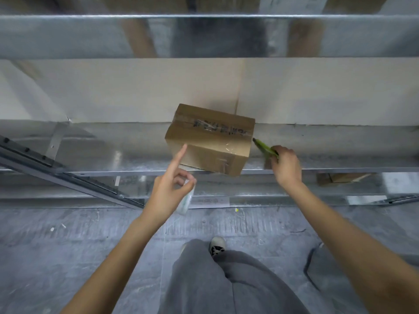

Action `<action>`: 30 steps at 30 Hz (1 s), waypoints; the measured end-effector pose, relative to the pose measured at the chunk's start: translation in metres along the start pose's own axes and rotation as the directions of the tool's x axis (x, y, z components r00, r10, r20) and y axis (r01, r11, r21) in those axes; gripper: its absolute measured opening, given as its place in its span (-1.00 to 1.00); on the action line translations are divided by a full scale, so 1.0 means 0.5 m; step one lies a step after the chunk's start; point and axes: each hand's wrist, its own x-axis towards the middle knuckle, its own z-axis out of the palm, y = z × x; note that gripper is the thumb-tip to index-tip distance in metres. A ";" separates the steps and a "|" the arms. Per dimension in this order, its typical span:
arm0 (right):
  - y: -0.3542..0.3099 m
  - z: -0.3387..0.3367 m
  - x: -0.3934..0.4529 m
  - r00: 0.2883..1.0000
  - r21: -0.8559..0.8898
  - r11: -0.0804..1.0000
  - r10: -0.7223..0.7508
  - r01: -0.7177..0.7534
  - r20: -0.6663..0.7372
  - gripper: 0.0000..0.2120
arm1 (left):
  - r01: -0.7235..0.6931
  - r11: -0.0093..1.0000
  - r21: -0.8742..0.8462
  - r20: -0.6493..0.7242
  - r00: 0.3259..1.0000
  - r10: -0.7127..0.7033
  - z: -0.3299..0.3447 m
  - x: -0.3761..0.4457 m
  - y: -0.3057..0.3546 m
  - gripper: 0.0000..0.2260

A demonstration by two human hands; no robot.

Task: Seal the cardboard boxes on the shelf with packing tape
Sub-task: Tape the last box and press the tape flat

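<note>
Left hand (169, 189) hides most of a blurred whitish tape roll (186, 200).

Matt cardboard box (209, 139), glossy metal shelf (90, 141)

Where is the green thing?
In the head view, the green tool is in the right hand, just right of the cardboard box.

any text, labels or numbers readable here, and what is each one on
Nothing can be read for certain.
Cardboard box: dark handwritten marks on top, under clear tape, too blurred to read.
Paper label on the lower shelf edge: faint print, too small to read.
Tape roll in the left hand: greenish markings, too blurred to read.
Green tool in the right hand: no text visible.
</note>
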 end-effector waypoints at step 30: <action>-0.118 -0.018 0.006 0.874 0.662 0.738 -0.231 -0.129 0.428 0.28 | 0.038 0.849 0.527 -0.325 0.932 0.161 -0.128 0.103 -0.160 -0.51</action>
